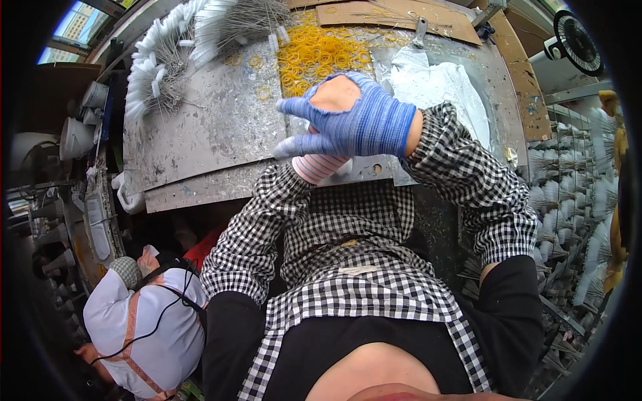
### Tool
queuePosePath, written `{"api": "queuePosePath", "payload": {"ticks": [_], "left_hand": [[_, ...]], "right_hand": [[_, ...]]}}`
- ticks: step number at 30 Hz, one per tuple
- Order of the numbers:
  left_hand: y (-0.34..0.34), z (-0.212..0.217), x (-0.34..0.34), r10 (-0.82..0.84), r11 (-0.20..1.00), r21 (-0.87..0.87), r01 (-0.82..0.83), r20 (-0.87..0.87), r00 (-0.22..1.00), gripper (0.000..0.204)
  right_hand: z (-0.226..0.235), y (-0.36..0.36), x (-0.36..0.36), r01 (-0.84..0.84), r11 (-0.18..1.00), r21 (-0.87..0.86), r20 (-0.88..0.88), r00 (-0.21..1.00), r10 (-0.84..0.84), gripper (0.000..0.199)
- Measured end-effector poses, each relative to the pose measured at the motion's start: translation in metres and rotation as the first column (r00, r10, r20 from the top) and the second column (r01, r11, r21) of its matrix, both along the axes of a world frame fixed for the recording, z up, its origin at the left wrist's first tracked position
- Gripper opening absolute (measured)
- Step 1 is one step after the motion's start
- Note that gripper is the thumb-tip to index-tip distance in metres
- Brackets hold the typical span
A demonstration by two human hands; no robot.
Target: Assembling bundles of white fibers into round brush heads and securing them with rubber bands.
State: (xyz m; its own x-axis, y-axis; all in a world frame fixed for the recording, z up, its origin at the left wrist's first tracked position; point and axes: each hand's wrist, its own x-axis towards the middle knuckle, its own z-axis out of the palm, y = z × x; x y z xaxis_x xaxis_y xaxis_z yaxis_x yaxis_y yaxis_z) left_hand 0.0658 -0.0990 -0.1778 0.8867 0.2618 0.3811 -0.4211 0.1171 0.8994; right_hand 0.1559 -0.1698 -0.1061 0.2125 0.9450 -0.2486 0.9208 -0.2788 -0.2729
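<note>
My right hand (pixel 364 120), in a blue striped glove torn open across the back, lies over my left hand. Its thumb and a finger stretch leftward, apart from each other, and nothing shows between them. Of my left hand (pixel 319 168) only the pink-and-white striped glove cuff and wrist show; its fingers are hidden beneath the right hand. Just beyond the hands, a heap of yellow rings (pixel 324 57) spreads on the worn grey tabletop (pixel 221 140). To the right, a white sheet (pixel 441 90) lies with a scraper (pixel 420 32) at its far edge.
Bundles of white brushes on wire stems (pixel 150 80) lie at the table's far left. Flat cardboard (pixel 401 19) covers part of the back. A fan (pixel 576 43) stands at far right, above racks of brushes (pixel 568 180). Another person (pixel 150 327) in white is at lower left.
</note>
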Motion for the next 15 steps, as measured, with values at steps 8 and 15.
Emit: {"api": "queuePosePath", "payload": {"ticks": [8,15], "left_hand": [[0.014,0.045,0.011,0.172,0.985,-0.054,-0.166,0.152,0.973,0.056],[0.047,0.054,0.007,0.150,0.404,0.724,-0.559,0.551,0.821,0.032]], "right_hand": [[-0.049,-0.031,0.010,0.312,0.761,0.568,-0.745,0.587,0.316,0.136],[-0.080,-0.032,0.000,0.372,0.792,0.485,-0.529,0.846,-0.073,0.046]]}}
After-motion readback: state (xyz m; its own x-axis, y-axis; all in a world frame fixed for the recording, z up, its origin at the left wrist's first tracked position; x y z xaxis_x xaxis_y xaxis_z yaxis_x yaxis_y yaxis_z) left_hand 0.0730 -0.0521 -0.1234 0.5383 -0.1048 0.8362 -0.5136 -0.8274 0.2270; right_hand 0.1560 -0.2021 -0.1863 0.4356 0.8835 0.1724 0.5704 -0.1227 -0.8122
